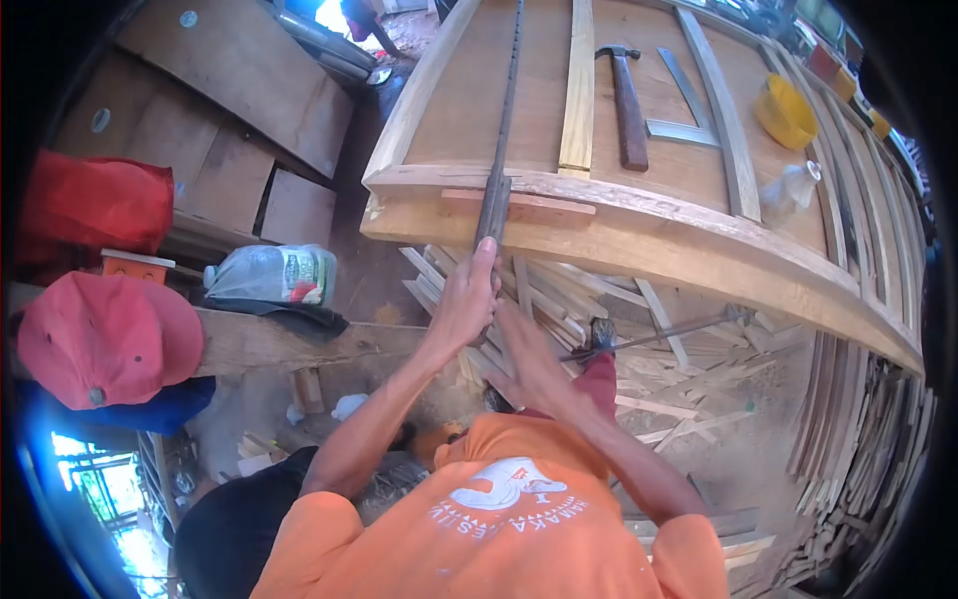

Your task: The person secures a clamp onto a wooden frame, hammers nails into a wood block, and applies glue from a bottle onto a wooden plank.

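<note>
Obs.: long, dark, narrow metal bar clamp (507,110) lies across the pale wooden frame (639,245), its near end projecting past the frame's edge towards me. A thin reddish wood strip (569,207) lies along that edge, beside the clamp's thicker near section. My left hand (467,304) is closed on the near end, fingers wrapped, thumb laid along the top. My right hand (534,359) is just beside it, blurred; fingers look extended, thumb apart from them. Whether it touches the metal I cannot tell. Handling (judged): stiff, fairly heavy, and long enough to swing or tip if held only at this end; best hold is round the thick near section, with the other hand further along for balance. Worn metal should give fair grip, though dust could make it slip. Strip: light, likely to split or shift if knocked; pinch by its ends. Frame: heavy, rigid, edge easily dented. Also noted, on the panel beyond: wooden-handled claw hammer (629,115) and, to its right, a silvery metal square (685,132).
</note>
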`<state>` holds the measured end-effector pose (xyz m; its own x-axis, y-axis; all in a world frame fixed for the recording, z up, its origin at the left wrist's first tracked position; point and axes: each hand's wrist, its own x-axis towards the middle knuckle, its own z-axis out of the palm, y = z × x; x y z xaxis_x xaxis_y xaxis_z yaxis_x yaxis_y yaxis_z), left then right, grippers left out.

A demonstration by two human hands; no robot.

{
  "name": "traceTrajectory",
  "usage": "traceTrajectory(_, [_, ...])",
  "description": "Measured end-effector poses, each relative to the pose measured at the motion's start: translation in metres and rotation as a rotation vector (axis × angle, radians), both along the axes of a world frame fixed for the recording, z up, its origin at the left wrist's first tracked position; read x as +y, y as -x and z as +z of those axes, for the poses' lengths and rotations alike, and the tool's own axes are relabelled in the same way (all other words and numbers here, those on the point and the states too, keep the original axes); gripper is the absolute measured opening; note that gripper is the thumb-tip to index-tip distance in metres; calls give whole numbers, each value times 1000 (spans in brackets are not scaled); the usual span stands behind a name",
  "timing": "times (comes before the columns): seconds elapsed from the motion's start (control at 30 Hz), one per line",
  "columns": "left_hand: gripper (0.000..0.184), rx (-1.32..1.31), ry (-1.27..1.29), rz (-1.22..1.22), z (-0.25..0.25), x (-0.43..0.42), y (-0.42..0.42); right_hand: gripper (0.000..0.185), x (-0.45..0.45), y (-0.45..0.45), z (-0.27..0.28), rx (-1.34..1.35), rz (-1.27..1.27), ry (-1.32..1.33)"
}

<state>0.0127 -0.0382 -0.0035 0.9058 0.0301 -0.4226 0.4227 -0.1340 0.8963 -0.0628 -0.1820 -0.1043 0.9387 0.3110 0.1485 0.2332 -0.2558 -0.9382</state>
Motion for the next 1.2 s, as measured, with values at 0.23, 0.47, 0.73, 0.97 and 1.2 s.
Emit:
traceTrajectory(0.23, [74, -69, -145, -139, 6, 7, -3, 54, 82, 12, -7, -155, -357, -30])
traceTrajectory(0.47, [72, -257, -530, -384, 11, 28, -19, 38, 106, 22, 5, 62, -412, -327])
traceTrajectory(0.73, [71, -912, -624, -325, 15, 23, -38, 47, 112, 32, 11, 270, -405, -361])
traceTrajectory(0.97, [65, -824, -708, -422, 14, 27, -44, 57, 133, 35, 37, 798, -196, -993])
traceTrajectory(1.2, [69, -353, -795, -525, 71, 22, -56, 53, 86, 29, 114, 1089, -14, -1984])
